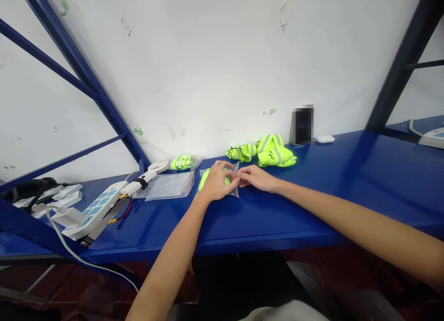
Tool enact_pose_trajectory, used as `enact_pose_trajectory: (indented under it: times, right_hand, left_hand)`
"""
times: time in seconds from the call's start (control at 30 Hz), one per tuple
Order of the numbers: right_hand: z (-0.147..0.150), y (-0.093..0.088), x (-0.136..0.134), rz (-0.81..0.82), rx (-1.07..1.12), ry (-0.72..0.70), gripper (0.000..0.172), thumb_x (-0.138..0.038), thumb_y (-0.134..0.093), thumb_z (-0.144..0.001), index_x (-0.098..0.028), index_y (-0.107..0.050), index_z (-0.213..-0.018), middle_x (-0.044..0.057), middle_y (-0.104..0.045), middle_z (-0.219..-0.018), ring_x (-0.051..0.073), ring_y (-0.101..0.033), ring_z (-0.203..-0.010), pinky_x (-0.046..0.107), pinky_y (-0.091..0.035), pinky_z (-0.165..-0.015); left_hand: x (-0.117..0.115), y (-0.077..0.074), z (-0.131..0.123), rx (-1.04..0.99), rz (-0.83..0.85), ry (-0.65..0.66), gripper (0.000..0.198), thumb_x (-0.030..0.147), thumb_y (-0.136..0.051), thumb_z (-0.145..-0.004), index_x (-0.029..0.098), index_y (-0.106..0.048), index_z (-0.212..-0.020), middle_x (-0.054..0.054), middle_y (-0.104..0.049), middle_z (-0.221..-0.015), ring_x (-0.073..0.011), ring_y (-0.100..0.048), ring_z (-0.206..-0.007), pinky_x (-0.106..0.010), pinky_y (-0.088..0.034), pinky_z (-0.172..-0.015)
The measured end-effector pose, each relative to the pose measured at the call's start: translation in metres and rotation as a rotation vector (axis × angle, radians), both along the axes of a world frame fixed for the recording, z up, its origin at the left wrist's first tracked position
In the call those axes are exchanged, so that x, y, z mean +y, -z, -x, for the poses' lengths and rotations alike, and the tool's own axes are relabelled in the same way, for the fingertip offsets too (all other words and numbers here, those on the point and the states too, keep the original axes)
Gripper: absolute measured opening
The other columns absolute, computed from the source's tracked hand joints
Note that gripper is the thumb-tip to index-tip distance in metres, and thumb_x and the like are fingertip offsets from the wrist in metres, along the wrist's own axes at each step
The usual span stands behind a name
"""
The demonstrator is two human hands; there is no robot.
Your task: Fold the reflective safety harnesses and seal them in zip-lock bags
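On the blue shelf, a clear zip bag lies with a folded neon-yellow reflective band inside it. My left hand lies over the bag, fingers curled down on it. My right hand pinches the bag's right edge with its fingertips. Behind them a pile of folded neon-yellow bands rests near the wall. Another bagged band sits further left.
A stack of empty clear bags lies left of my hands. A white hand-held fan, a white power strip with cables and white boxes crowd the left end. A dark blurred object and a small white puck stand by the wall.
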State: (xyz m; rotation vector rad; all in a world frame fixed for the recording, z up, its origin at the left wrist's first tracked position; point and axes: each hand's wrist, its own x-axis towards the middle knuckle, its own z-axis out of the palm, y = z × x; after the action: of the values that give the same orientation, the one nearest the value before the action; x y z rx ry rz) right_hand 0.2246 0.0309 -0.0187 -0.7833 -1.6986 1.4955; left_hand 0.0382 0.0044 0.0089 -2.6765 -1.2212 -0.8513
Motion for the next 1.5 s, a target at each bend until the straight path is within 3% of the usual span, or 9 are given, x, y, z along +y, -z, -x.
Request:
enact_pose_trajectory:
  times: [0.13, 0.43, 0.83, 1.03, 1.23, 1.5]
  right_hand:
    - [-0.001, 0.0, 0.001, -0.003, 0.004, 0.0, 0.013, -0.025, -0.059, -0.086, -0.015, -0.065, -0.079, 0.001, -0.069, -0.079, 0.014, -0.069, -0.079, 0.027, -0.057, -0.078]
    - [0.0, -0.002, -0.002, 0.022, -0.011, 0.014, 0.012, -0.025, -0.06, -0.085, -0.015, -0.061, -0.078, 0.002, -0.069, -0.077, 0.013, -0.069, -0.077, 0.027, -0.056, -0.077]
    - [0.001, -0.005, -0.003, 0.096, -0.022, 0.041, 0.012, -0.021, -0.054, -0.086, -0.018, -0.056, -0.074, 0.0, -0.068, -0.076, 0.015, -0.07, -0.078, 0.027, -0.056, -0.078]
    - [0.002, -0.006, -0.003, 0.149, 0.04, 0.037, 0.012, -0.02, -0.054, -0.082, -0.018, -0.055, -0.07, -0.001, -0.066, -0.073, 0.013, -0.068, -0.078, 0.028, -0.054, -0.082]
    - [0.008, -0.004, -0.005, 0.243, 0.18, -0.067, 0.011, -0.023, -0.06, -0.078, -0.018, -0.055, -0.069, 0.0, -0.066, -0.075, 0.013, -0.067, -0.075, 0.032, -0.054, -0.086]
    - [0.01, 0.001, -0.005, 0.211, 0.257, -0.086, 0.012, -0.026, -0.059, -0.085, -0.016, -0.061, -0.08, 0.004, -0.069, -0.085, 0.014, -0.068, -0.081, 0.032, -0.054, -0.09]
  left_hand:
    - [0.0, 0.0, 0.0, -0.026, -0.007, -0.015, 0.033, 0.046, -0.055, -0.089, 0.02, -0.065, -0.071, -0.006, -0.062, -0.111, -0.0241, -0.05, -0.11, -0.043, -0.043, -0.098]
    - [0.004, 0.001, 0.001, -0.031, 0.011, -0.01, 0.02, 0.031, -0.055, -0.088, 0.021, -0.067, -0.074, -0.004, -0.063, -0.109, -0.0227, -0.051, -0.109, -0.04, -0.043, -0.098]
    - [0.007, 0.004, 0.002, -0.059, 0.014, 0.009, 0.019, 0.024, -0.054, -0.086, 0.02, -0.065, -0.072, -0.002, -0.064, -0.111, -0.0209, -0.051, -0.107, -0.038, -0.042, -0.097]
    - [0.012, 0.006, 0.001, -0.145, 0.083, -0.014, 0.018, 0.024, -0.053, -0.087, 0.021, -0.066, -0.075, -0.002, -0.063, -0.115, -0.021, -0.051, -0.108, -0.039, -0.04, -0.101]
    - [0.011, 0.004, -0.001, -0.303, 0.161, 0.004, 0.022, 0.024, -0.05, -0.088, 0.02, -0.066, -0.073, -0.005, -0.062, -0.116, -0.0209, -0.053, -0.111, -0.038, -0.039, -0.103]
    - [0.016, 0.005, 0.001, -0.533, 0.289, 0.078, 0.022, 0.029, -0.055, -0.083, 0.018, -0.063, -0.065, -0.008, -0.063, -0.115, -0.0227, -0.056, -0.11, -0.037, -0.041, -0.101]
